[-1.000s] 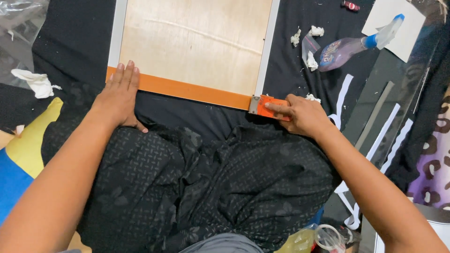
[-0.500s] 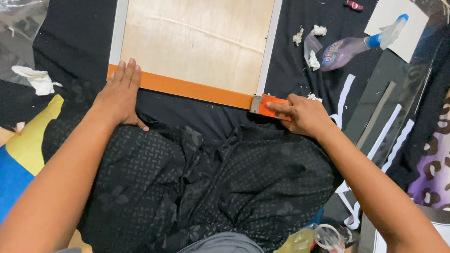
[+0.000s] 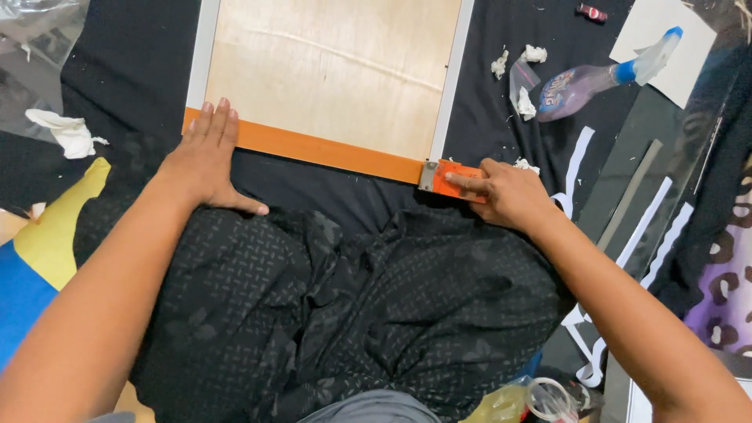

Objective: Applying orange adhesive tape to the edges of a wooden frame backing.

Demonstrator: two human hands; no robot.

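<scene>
At 12 o'clock from my lap lies the wooden panel (image 3: pixel 329 70), pale plywood in a white frame, flat on the black cloth (image 3: pixel 117 70). Orange edge strip (image 3: pixel 313 147) runs along its near edge, from 10 o'clock down toward 1 o'clock.

My left hand (image 3: pixel 205 160) lies flat, fingers together, palm on the cloth and fingertips pressing the strip's left end; it grips nothing, only weights the panel. My right hand (image 3: pixel 505 192) is closed around the orange scraper (image 3: pixel 448 178), index finger stretched along its body, metal head touching the strip's right end at the frame corner.

Judgement: to do this stroke well, keep the blade low and square to the edge, pressure through the index finger, and keep the left palm bearing down so the panel cannot slide.

Risk: the blade could dig into the white frame at the corner.

Spray bottle (image 3: pixel 595 78) at 2 o'clock, well apart; white scraps (image 3: pixel 517 78) near it.
</scene>
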